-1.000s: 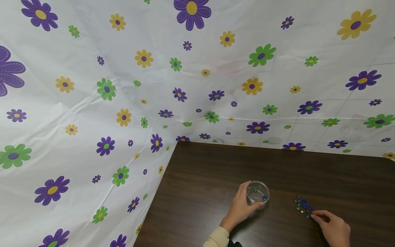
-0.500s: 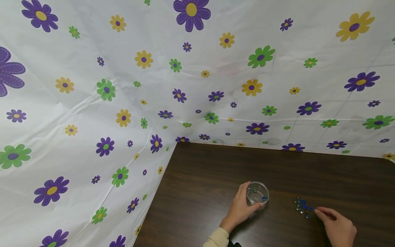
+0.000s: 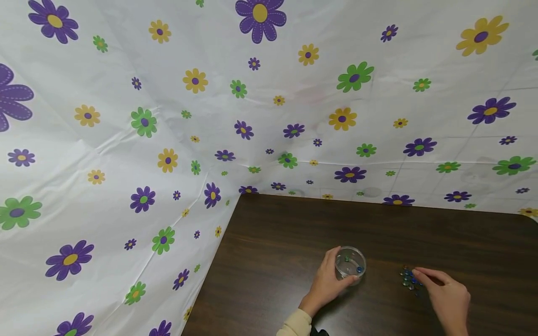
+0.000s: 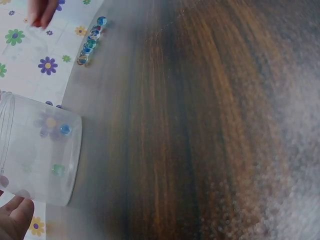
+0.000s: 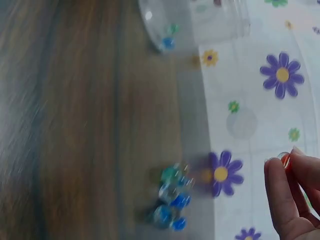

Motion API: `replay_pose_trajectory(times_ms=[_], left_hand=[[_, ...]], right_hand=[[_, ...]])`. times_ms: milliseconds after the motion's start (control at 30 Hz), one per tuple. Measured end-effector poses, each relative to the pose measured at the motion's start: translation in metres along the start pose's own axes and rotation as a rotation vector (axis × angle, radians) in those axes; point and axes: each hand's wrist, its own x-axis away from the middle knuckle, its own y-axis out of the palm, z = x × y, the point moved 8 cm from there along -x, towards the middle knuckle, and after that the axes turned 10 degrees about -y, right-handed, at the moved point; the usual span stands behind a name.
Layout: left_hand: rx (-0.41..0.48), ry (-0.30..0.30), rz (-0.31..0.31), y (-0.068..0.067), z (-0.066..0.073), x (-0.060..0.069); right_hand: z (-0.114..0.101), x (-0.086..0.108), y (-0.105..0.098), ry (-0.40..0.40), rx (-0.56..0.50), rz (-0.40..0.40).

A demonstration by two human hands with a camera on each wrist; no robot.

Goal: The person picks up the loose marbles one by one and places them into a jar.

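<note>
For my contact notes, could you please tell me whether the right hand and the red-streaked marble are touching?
Touching: in the right wrist view, the right hand pinches the red-streaked marble between its fingers.

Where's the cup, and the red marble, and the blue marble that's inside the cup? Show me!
Cup (image 4: 27, 150): left wrist view, on the middle of its clear side wall.
Red marble (image 5: 285, 160): right wrist view, on its red part.
Blue marble (image 4: 65, 129): left wrist view, on its middle.
</note>
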Motion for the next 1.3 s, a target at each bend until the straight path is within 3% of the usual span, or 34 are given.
replay_pose_trajectory(times_ms=[200,600,1067,1300], left_hand=[[0.001,-0.011,-0.002,0.0,-0.002,0.0],[-0.008,0.015,0.009,0.001,0.0,-0.001],[-0.003,0.032,0.017,0.001,0.0,0.0],[-0.005,0.034,0.014,0.001,-0.001,-0.001]], right_hand=[[-0.027,0.004,0.016,-0.063,-0.077,-0.016],[-0.075,0.012,0.057,-0.303,-0.14,-0.04],[-0.092,0.024,0.083,-0.382,-0.138,-0.113],[-0.094,0.026,0.091,-0.374,-0.121,-0.127]])
